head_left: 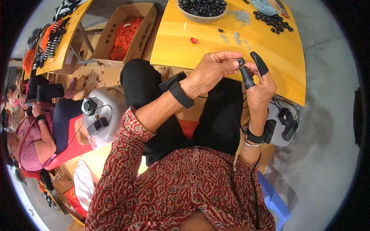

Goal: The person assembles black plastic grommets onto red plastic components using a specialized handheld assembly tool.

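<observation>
Above my lap, at the near edge of the yellow table, both hands meet at a small black ring-shaped piece (241, 61) with a pale centre. My left hand (216, 71) pinches it between thumb and fingertips. My right hand (262, 90) comes from the other side, its thumb in a black finger cot (246, 78) against the piece. Another finger of that hand, also in a black finger cot (259, 64), stretches apart from it. The piece's underside is hidden by the fingers.
On the yellow table (181, 50) stand a bowl (206, 18) of black ring pieces, loose black pieces (274, 24), small silvery bits (239, 16) and a red piece (193, 40). A cardboard box (104, 42) holds orange-red material. Another person (36, 134) sits at left.
</observation>
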Action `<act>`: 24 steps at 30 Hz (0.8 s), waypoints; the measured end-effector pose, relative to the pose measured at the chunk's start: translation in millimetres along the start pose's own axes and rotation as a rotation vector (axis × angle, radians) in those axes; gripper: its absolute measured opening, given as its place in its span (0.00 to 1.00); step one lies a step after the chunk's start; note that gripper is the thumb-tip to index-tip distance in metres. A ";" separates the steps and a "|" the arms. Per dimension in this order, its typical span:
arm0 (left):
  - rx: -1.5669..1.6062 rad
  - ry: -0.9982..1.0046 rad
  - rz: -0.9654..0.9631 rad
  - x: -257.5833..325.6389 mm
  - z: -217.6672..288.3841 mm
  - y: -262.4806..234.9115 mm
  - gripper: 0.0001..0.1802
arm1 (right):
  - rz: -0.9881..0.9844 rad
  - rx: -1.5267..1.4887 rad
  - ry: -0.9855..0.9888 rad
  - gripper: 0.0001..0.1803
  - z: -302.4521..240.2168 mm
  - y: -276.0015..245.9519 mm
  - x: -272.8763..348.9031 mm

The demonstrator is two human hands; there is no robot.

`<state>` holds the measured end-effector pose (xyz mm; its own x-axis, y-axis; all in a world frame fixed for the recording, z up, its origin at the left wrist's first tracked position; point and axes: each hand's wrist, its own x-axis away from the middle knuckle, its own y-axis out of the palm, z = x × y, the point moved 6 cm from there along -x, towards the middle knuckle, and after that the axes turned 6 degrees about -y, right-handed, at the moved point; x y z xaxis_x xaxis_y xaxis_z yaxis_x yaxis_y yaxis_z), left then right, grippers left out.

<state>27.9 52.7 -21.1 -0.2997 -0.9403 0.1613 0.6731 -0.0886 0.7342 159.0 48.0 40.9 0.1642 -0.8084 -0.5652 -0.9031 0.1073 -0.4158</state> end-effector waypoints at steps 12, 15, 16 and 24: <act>-0.007 -0.250 -0.083 5.2 -3.3 4.4 0.13 | -0.124 0.062 -0.004 0.21 -2.4 -10.6 -3.8; 0.058 -0.309 -0.109 4.6 -5.4 3.6 0.14 | -0.125 -0.133 0.074 0.19 18.0 -6.7 -3.1; 0.107 -0.321 -0.128 4.3 -6.8 3.1 0.15 | -0.128 -0.234 0.117 0.17 24.9 -5.1 -2.9; 0.330 -0.323 -0.110 4.0 -4.0 1.7 0.16 | -0.104 -0.561 0.268 0.13 65.3 2.0 -10.9</act>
<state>30.5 47.5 -21.9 -0.5877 -0.7760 0.2290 0.3900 -0.0238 0.9205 181.2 94.8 -0.4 0.2229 -0.9232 -0.3130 -0.9704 -0.2409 0.0194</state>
